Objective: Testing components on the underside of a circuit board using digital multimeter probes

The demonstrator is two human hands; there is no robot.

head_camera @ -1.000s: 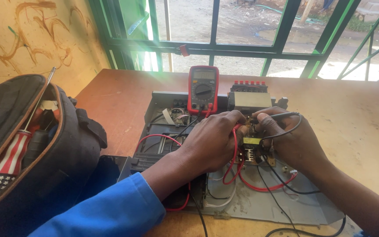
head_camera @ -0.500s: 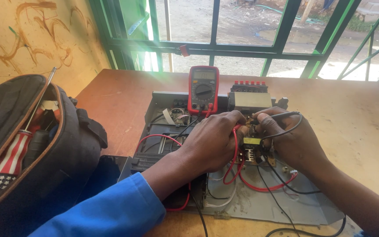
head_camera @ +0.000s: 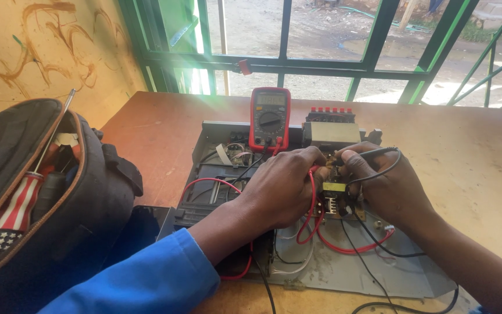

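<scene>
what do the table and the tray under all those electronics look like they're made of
Table: looks like unfinished wood board, matte reddish-brown, scuffed with pale marks. Tray: probably sheet metal, dull grey, thin and flat with a folded edge and whitish stains. Both hands, left hand and right hand, work above it.

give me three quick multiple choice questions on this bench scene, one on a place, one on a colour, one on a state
1. Where does the multimeter stand?
A. inside the bag
B. at the far side of the opened metal chassis, toward the window
C. on the floor

2. What colour is the probe lead at the left hand?
A. red
B. yellow
C. white

3. How is the tool bag?
A. zipped shut
B. unzipped, with a screwdriver sticking out
C. upside down

Answers: 1 B, it stands behind the hands, before the window bars. 2 A, a red wire loops from its fingers, while the right hand holds a black lead. 3 B, the opening gapes and the handle shows.
</scene>
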